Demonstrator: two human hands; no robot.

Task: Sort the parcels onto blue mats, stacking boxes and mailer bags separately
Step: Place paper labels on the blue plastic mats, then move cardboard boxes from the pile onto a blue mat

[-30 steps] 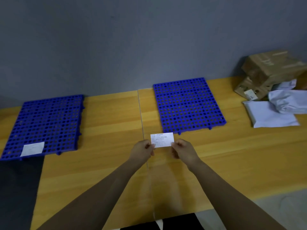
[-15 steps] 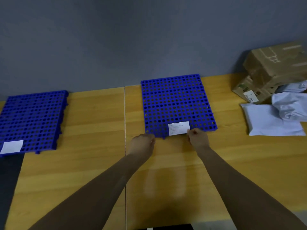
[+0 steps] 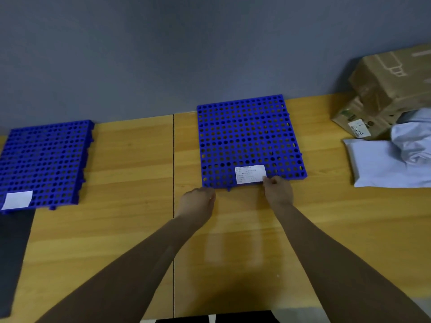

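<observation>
Two perforated blue mats lie on the wooden table: the left mat [image 3: 44,164] carries a blank white card [image 3: 17,200] at its near corner, and the middle mat [image 3: 249,138] has a printed white label [image 3: 250,174] on its near edge. My right hand [image 3: 277,191] pinches that label's right corner. Just below the mat's near left corner sits my left hand [image 3: 198,201], loosely curled and holding nothing. At the far right, brown cardboard boxes [image 3: 391,89] are piled against the wall, with white mailer bags [image 3: 387,164] in front of them.
A seam [image 3: 173,206] runs front to back down the table between the mats. A grey wall [image 3: 186,54] rises behind the table. A dark strip of floor [image 3: 11,259] shows at the table's left end.
Both hands carried the label from above the table onto the middle mat's near edge. My left hand let go of it and drew back to the left.
</observation>
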